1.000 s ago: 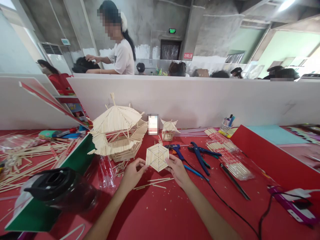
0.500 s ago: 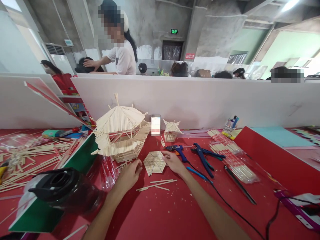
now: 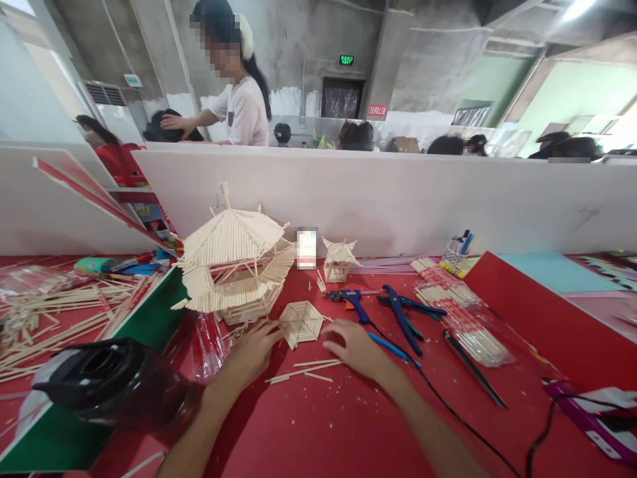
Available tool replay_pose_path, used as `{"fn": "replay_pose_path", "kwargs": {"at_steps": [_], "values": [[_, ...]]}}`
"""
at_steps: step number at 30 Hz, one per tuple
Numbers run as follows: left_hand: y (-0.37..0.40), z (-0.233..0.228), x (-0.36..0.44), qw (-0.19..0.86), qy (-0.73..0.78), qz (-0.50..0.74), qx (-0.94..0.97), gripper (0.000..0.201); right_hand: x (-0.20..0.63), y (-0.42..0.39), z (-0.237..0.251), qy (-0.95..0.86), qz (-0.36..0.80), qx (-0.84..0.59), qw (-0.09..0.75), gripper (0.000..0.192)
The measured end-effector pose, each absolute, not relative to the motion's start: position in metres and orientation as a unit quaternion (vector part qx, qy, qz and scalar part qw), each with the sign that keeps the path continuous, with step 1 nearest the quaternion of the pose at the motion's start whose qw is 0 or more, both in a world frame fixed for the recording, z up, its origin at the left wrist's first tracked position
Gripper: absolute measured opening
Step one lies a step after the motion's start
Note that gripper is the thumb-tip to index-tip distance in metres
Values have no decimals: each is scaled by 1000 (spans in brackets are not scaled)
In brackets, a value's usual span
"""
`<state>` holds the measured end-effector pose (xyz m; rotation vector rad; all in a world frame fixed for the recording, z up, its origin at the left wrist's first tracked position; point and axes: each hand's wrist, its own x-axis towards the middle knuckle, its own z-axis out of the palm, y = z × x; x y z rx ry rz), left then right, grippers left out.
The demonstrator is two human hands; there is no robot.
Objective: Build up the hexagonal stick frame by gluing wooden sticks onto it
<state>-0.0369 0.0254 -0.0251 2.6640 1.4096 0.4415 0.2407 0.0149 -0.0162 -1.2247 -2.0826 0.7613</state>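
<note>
A flat hexagonal panel of thin wooden sticks (image 3: 301, 322) lies on the red table between my hands. My left hand (image 3: 256, 346) reaches to its left edge, fingers stretched out, the fingertips touching or just beside the rim. To the panel's lower right, my right hand (image 3: 351, 344) hovers with fingers curved and apart, holding nothing. Several loose sticks (image 3: 303, 369) lie in front of the panel. Behind my left hand stands a large pavilion model of sticks (image 3: 233, 259); a small pavilion model (image 3: 339, 260) is farther back.
A blue glue gun (image 3: 354, 302), blue-handled cutters (image 3: 403, 318) and a black pen-like tool (image 3: 475, 368) lie at right, near bagged sticks (image 3: 472, 325). A dark bottle (image 3: 124, 382) stands at left by a green board (image 3: 54, 435). A white partition (image 3: 398, 199) runs behind; a person stands beyond.
My right hand has come off the panel's right edge and moved nearer me, fingers opening. My left hand has stretched its fingers to the panel's left edge. The view has shifted slightly.
</note>
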Motion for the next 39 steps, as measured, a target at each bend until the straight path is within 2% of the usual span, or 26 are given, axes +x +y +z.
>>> {"fn": "replay_pose_path", "kwargs": {"at_steps": [3,5,9,14,23,27,35,39], "values": [[26,-24,-39,40,455,147,877,71,242,-4,-17,-827,274,-434,230,8],[27,-24,-40,43,457,148,876,68,241,-11,-21,-831,271,-437,212,3],[28,-24,-41,65,471,171,863,60,241,-12,-27,-827,276,-444,208,8],[28,-21,-40,70,474,167,862,58,245,-11,-27,-827,282,-436,214,10],[28,-15,-42,70,496,186,845,52,241,-17,-16,-842,228,-455,180,10],[26,-9,-38,89,491,214,840,44,241,-12,-15,-833,213,-463,215,12],[6,5,-6,236,411,244,846,22,240,-6,-18,-796,222,-454,334,14],[5,-1,0,241,418,273,832,24,240,-6,-21,-790,225,-454,346,14]]}}
